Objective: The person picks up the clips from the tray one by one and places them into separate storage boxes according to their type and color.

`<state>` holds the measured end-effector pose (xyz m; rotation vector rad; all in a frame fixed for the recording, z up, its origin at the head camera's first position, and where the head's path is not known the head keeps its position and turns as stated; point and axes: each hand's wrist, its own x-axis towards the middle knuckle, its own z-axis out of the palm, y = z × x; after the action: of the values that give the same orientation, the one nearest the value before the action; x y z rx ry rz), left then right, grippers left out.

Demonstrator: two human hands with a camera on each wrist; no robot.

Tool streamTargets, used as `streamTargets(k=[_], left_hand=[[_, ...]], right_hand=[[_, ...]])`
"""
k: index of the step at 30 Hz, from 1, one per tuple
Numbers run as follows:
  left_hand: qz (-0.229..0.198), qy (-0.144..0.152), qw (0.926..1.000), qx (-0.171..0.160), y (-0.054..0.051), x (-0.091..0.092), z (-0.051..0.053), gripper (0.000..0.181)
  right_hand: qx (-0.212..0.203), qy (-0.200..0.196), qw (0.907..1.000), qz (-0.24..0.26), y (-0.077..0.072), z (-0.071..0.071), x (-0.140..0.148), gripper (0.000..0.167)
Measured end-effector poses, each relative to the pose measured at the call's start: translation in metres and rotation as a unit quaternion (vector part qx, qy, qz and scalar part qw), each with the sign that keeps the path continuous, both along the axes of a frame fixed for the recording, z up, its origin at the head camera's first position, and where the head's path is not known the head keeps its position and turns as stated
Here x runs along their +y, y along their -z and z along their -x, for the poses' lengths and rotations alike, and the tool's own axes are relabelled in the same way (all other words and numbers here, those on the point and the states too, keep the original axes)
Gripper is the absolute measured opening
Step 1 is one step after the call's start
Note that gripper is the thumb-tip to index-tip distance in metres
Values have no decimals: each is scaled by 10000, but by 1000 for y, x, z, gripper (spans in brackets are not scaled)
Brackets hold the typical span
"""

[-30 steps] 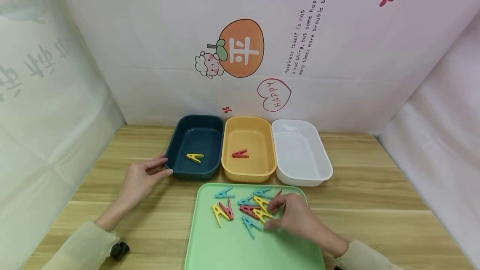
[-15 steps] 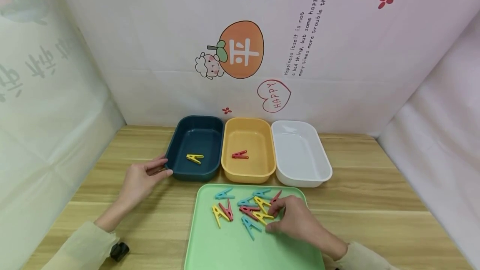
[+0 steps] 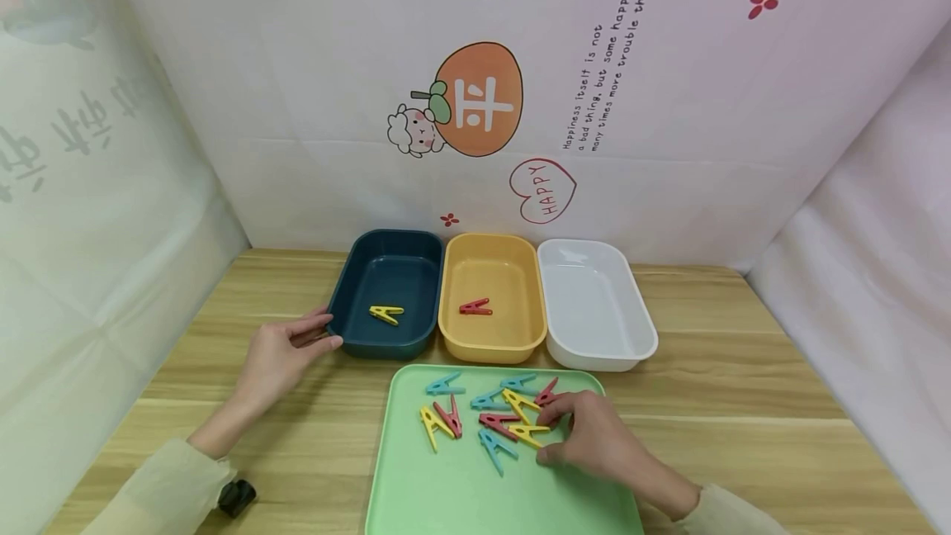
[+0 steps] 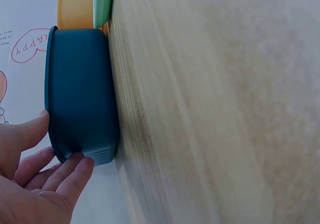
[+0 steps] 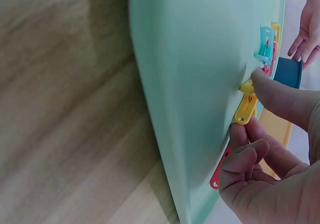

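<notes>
My right hand (image 3: 594, 440) pinches a yellow clothespin (image 5: 245, 109) by its two legs, between thumb and fingertips, at the right part of the green tray (image 3: 483, 506). Beside it lie a red clothespin (image 3: 499, 423) and another yellow clothespin (image 3: 518, 404). Several more blue, yellow and red clothespins are spread toward the tray's far edge, including a blue clothespin (image 3: 496, 450). With extended fingers, my left hand (image 3: 278, 357) touches the near left corner of the dark blue container (image 4: 80, 84). One yellow clothespin (image 3: 386, 314) lies inside that container.
A yellow container (image 3: 494, 349) holding one red clothespin (image 3: 475, 306) stands in the middle of the row. To its right is a white container (image 3: 602, 357). A printed cloth (image 3: 669, 188) hangs behind, and wood-grain tabletop (image 3: 743, 403) surrounds the tray.
My right hand has shifted slightly right, and the pinched yellow clothespin with it. The red one beside it has also moved a little right. My left hand has stayed at the dark blue container.
</notes>
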<state>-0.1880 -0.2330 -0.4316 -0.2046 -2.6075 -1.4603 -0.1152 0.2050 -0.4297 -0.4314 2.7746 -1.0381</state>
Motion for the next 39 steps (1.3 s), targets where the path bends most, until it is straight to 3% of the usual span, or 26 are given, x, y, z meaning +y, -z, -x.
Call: streamTargets(k=[20,39], left_hand=[[-66,45,9999,-76,-2,0,-1,46],[-77,9,10000,-61,-2,0,0,45]], right_hand=[[-45,38,10000,26,4,-2,14,35],[-161,456,9987,183,3,-6,23,38]])
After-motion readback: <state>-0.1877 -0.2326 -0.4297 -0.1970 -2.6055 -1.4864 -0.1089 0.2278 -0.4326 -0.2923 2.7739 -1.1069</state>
